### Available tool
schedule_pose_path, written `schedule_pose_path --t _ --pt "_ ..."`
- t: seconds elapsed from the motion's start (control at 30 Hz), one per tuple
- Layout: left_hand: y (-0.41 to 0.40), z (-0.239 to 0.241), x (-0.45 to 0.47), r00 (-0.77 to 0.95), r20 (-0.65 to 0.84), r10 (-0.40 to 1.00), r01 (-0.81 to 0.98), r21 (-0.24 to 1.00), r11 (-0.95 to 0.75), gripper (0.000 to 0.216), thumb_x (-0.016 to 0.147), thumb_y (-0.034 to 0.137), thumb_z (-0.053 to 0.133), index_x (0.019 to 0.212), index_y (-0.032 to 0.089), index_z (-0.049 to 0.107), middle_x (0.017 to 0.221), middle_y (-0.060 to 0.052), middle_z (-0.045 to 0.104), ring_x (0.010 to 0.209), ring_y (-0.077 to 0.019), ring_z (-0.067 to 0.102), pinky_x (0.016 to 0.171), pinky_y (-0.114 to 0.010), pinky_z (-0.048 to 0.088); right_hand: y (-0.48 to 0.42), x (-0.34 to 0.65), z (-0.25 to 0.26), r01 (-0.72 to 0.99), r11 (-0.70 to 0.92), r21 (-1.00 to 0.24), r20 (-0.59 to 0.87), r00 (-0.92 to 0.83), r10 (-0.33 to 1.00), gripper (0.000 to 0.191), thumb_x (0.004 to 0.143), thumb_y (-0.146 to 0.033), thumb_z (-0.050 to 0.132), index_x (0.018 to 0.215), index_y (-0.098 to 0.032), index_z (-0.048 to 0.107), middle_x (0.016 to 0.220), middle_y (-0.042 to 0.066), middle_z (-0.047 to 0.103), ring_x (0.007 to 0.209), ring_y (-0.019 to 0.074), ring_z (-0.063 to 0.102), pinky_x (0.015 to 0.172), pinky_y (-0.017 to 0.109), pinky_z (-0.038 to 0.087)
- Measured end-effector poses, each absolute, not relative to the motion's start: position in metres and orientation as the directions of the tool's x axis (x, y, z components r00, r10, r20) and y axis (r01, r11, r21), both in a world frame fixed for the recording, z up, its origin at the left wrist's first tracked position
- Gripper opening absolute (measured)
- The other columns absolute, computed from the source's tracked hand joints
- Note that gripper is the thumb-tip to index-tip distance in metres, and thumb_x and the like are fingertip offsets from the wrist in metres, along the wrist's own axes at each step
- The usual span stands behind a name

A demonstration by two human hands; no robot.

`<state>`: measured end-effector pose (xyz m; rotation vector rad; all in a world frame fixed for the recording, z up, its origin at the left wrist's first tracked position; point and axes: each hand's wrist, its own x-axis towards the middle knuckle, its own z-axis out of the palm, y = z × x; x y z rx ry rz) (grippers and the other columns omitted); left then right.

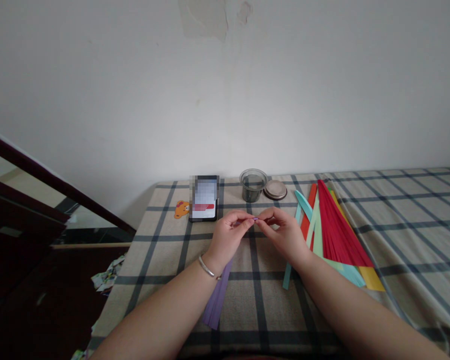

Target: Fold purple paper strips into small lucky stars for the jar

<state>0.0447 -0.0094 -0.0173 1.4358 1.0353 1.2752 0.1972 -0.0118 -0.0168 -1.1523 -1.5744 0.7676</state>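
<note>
My left hand (228,236) and my right hand (283,234) meet above the middle of the table, fingertips pinched together on a small end of a purple paper strip (217,295). The strip runs down from my left hand under the wrist toward the table's near edge. A silver bangle sits on my left wrist. Both hands are closed in a pinch.
A checked cloth (397,220) covers the table. To the right lies a fan of red, green, teal and yellow paper strips (335,227). Behind the hands stand a phone (204,198), a small glass jar (253,185), its lid (275,189) and an orange bear sticker (181,209). The table's left edge drops to a dark floor.
</note>
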Motion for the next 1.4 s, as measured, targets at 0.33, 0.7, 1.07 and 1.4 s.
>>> schedule_pose_path --t 0.33,0.7,1.07,1.4 --pt "-0.0104 -0.0151 0.0451 0.104 0.118 0.988 -0.029 0.993 -0.115 0.017 0.075 0.032 0.065 0.079 0.016 0.067 0.08 -0.004 0.069 0.075 -0.0156 0.064 0.073 -0.029 0.052 -0.0134 0.1966 -0.0146 0.299 0.37 -0.879 0.354 -0.108 0.929 0.009 0.078 -0.029 0.06 0.077 -0.021 0.06 0.073 0.003 0.063 0.067 0.0159 0.059 0.063 0.03 0.051" --pt "-0.0092 -0.0173 0.0451 0.081 0.162 0.983 -0.028 0.987 -0.161 0.02 0.076 0.035 0.064 0.082 0.016 0.065 0.083 -0.005 0.068 0.078 -0.0166 0.064 0.076 -0.031 0.052 -0.0072 0.1945 -0.0148 0.031 0.125 -0.992 0.121 -0.111 0.986 0.025 0.074 -0.044 0.064 0.072 -0.019 0.062 0.061 -0.001 0.061 0.056 0.0121 0.054 0.055 0.026 0.045" --pt "-0.0121 -0.0146 0.048 0.128 0.176 0.976 -0.049 0.984 -0.171 0.015 0.078 0.03 0.063 0.084 0.017 0.066 0.084 -0.005 0.071 0.08 -0.0162 0.066 0.078 -0.031 0.054 -0.0087 0.1946 -0.0169 0.005 0.142 -0.99 0.141 -0.088 0.986 0.021 0.071 -0.038 0.068 0.069 -0.019 0.06 0.065 0.0 0.062 0.06 0.0133 0.057 0.058 0.026 0.046" --pt "-0.0128 -0.0142 0.0456 0.205 0.278 0.938 -0.083 0.96 -0.266 0.014 0.08 0.027 0.062 0.09 0.017 0.065 0.089 -0.004 0.068 0.081 -0.0141 0.065 0.076 -0.028 0.054 -0.0074 0.196 -0.0131 -0.355 -0.143 -0.924 -0.049 -0.261 0.964 0.024 0.066 -0.039 0.074 0.065 -0.018 0.062 0.059 -0.003 0.06 0.054 0.0091 0.054 0.055 0.022 0.045"
